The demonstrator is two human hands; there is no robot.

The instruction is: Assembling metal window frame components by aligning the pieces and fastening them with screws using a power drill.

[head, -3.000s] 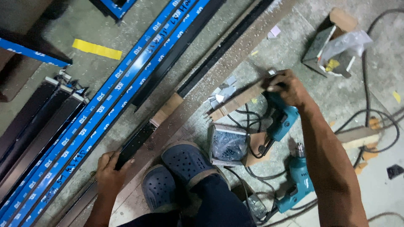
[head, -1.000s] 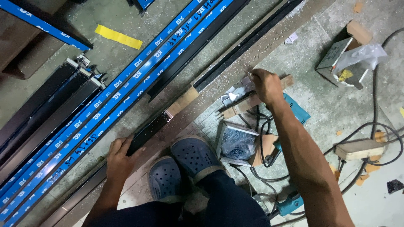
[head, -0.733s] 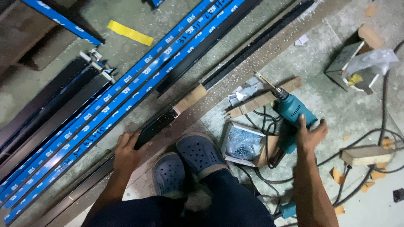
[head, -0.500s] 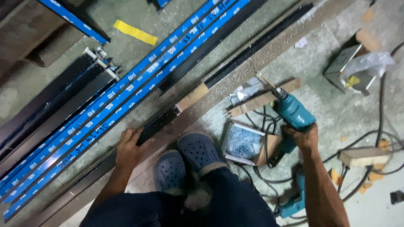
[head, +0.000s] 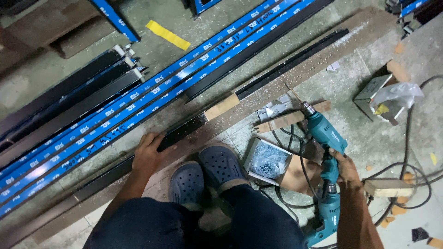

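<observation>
**Crouched on a concrete floor, drill in the right hand, dark rail under the left**

Concrete floor (head: 360,138) underfoot, grey and littered with offcuts and cables. Across it, running diagonally from lower left to upper right, long blue-filmed profiles (head: 152,99) lying side by side, with bare black profiles (head: 64,94) beside them on the upper left. Just below, parallel to them, a long brown board (head: 295,76) dusted with metal chips, and on it a dark rail (head: 184,131) broken by a short wooden block (head: 222,106). Two blue-grey clogs (head: 207,173) planted side by side at the board's near edge. To the right of the clogs, an open carton of screws (head: 268,161), touching a tangle of black cable. Above it, a wooden strip (head: 288,120) lying flat, with small silver brackets (head: 272,108) heaped just beside.

Left hand (head: 146,154) pressed flat on the dark rail, fingers (head: 152,138) spread slightly over its edge. Right hand (head: 344,170) wrapped around the grip of a teal drill (head: 325,133), fingers closed tight on the handle, bit angled up and left, its tip over the floor near the board. A second teal drill (head: 327,219) lying on the floor right below that hand. Small yellow tape strip (head: 167,35) at the top, well apart from everything in use
</observation>
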